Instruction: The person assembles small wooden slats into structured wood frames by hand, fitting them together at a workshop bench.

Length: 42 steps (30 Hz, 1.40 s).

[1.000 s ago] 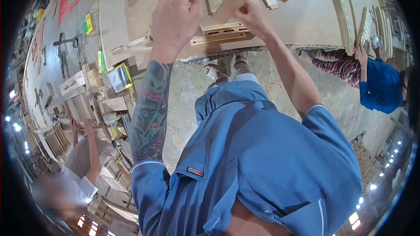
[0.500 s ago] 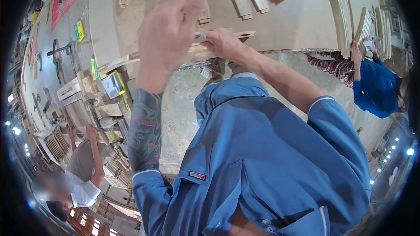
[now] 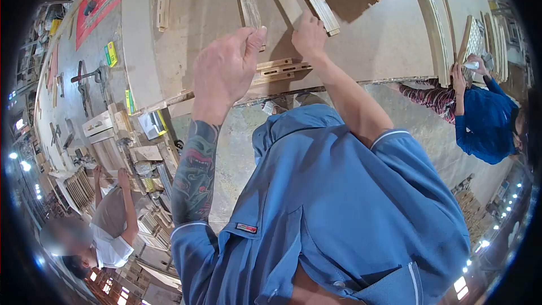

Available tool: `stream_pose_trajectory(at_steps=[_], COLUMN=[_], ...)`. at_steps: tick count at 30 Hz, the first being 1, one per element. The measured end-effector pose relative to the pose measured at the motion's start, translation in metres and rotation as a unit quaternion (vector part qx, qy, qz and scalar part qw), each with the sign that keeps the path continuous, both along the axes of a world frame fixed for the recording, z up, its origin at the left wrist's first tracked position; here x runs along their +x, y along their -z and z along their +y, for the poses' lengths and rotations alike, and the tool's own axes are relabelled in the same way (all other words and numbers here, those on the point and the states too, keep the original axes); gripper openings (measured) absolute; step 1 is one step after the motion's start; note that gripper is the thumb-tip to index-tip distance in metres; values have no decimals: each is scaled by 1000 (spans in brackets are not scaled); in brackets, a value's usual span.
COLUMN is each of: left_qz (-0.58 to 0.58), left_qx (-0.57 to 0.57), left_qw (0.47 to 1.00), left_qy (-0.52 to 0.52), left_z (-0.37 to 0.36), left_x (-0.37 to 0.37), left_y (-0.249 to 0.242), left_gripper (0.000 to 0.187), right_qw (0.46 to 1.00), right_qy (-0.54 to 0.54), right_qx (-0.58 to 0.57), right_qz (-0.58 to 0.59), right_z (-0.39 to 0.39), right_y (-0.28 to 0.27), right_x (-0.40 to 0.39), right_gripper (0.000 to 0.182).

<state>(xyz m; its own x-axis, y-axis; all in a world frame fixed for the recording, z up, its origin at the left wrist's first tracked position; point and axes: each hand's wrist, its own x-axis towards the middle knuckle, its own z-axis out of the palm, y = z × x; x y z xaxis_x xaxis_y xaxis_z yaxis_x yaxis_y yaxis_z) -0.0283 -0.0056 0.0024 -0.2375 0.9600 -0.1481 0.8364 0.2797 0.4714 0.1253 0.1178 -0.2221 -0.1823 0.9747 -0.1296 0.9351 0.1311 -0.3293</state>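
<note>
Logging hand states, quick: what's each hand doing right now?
Left hand: half-curled; whether it holds anything can't be told.
Right hand: fingers at the near end of a wooden strip; whether they grip it can't be told.

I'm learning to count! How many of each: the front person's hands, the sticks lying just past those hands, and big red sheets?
Hands (left hand, right hand): 2
Sticks: 3
Red sheet: 1
Total: 6

Smooth, matt wooden strip (image 3: 287, 1)
</note>
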Motion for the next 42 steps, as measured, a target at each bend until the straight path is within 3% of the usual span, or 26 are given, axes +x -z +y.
stream_pose_trajectory(at_steps=[1, 2, 3, 5, 7, 9, 13, 16, 19, 24, 26, 30, 36, 39, 41, 42], left_qz=[-1, -3, -4, -43, -36, -28, -37, -46, -55, -93, -15, -7, -83, -111, -53, -55], left_qx=[9, 17, 15, 53, 52, 52, 72, 80, 73, 121, 125, 82, 133, 117, 219, 216], left_qw=[1000, 1000, 1000, 998, 998, 998, 997, 996, 996, 988, 992, 997, 987, 987, 968, 969], left_qy=[-3, -7, -10, -10, -12, -9, -13, -12, -18, -8, 27, 5, -27, 5, 116, 107], left_z=[0, -2, -3, -2, -3, -4, -6, -9, -12, -8, -7, -10, -2, 8, 24, 26], left_x=[0, 0, -1, -2, -1, -2, -2, 0, 0, -2, -3, 0, -7, 5, 40, 51], left_y=[0, 1, 4, 9, 8, 7, 10, 10, 4, 8, 11, 12, 5, 1, 2, 3], left_gripper=[48, 48, 48, 56, 56, 56, 55, 54, 53, 55, 57, 57, 58, 54, 51, 51], right_qw=[995, 981, 981, 921, 896, 811, 866, 875, 890, 888, 883, 891, 893, 889, 882, 882], right_qy=[43, 34, 31, 1, -21, -155, -243, -327, -339, -361, -372, -361, -395, -394, -387, -390], right_qx=[-85, -106, -108, -89, -130, -229, -191, -131, -121, -85, -66, -71, -96, -86, -86, -96], right_qz=[35, 156, 155, 379, 425, 516, 394, 333, 278, 272, 277, 267, 190, 218, 256, 248], right_z=[0, 0, -4, -12, -37, -59, -66, -69, -77, -77, -75, -83, -72, -77, -83, -83], right_y=[-13, -16, -24, -42, -48, -58, -56, -64, -72, -77, -75, -79, -95, -79, -62, -55], right_x=[0, 10, 16, 22, 24, 23, 25, 32, 31, 35, 32, 32, 23, 22, 27, 32], right_gripper=[41, 30, 30, 27, 28, 28, 24, 27, 32, 30, 28, 24, 24, 32, 37, 38])
